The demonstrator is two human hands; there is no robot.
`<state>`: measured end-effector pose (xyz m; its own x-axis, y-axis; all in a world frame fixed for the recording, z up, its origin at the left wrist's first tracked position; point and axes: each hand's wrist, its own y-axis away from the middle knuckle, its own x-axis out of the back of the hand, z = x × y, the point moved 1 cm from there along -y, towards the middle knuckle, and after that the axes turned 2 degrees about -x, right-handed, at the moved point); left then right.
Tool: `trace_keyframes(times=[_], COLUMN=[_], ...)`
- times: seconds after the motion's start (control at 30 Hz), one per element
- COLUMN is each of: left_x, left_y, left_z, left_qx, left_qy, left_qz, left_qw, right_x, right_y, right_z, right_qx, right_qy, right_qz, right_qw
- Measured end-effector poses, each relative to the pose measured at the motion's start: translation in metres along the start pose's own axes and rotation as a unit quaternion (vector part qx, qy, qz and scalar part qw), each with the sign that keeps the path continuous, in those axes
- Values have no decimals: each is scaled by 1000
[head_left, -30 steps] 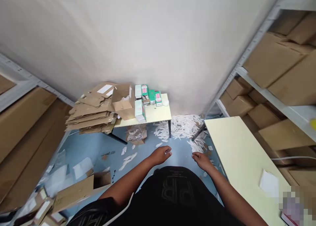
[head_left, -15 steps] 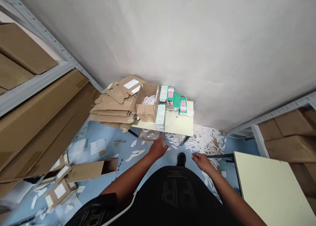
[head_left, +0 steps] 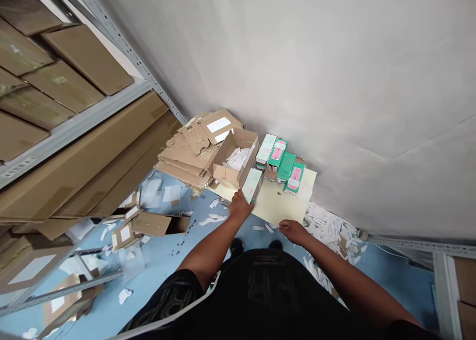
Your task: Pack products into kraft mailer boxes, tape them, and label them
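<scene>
My left hand (head_left: 241, 206) is at the near end of a white-and-green carton (head_left: 252, 181), its fingers and thumb closed around that end. The carton lies on the cream table (head_left: 277, 203) beside an open brown cardboard box (head_left: 227, 174) with white paper inside. My right hand (head_left: 294, 232) hovers at the table's front edge, fingers loosely bent and apart, with nothing visible in it. Behind, against the wall, stand several green-and-white cartons, among them one with a pink panel (head_left: 295, 179) and a plain green one (head_left: 286, 166).
Flattened cardboard (head_left: 182, 154) is piled on the table's left end. A metal shelf (head_left: 111, 99) with brown boxes runs along the left. Paper strips (head_left: 329, 231) and an open carton (head_left: 152, 223) litter the blue floor. Another shelf post (head_left: 444, 280) stands at right.
The view has turned and moved closer to the table. My left hand has reached forward onto the front carton, and my right hand has come to the table's edge.
</scene>
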<state>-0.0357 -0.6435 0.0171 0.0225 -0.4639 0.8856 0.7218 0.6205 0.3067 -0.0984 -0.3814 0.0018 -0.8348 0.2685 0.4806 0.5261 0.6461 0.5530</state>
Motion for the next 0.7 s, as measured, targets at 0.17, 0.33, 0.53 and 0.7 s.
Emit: trace_keyframes(times=[0.17,0.33,0.53,0.7], left_x=[14,33,60,76], left_y=[-3,7,9,-2], left_z=[-15,-38,-51,-55], left_qx=[-27,-102,-196,-257], left_qy=[113,384,550,498], left_qz=[-13,-108,-323,-422], left_qw=[993,911,745,713], right_x=[-3,-19,-16,-26], right_y=[-23,-33,-36,-30], right_z=[-9,-43,-146,-189], right_qx=[-37,-72,63,39], right_qy=[-58,-247,-466,-445], right_qz=[-1,36,161,343], right_qw=[998,966,868,826])
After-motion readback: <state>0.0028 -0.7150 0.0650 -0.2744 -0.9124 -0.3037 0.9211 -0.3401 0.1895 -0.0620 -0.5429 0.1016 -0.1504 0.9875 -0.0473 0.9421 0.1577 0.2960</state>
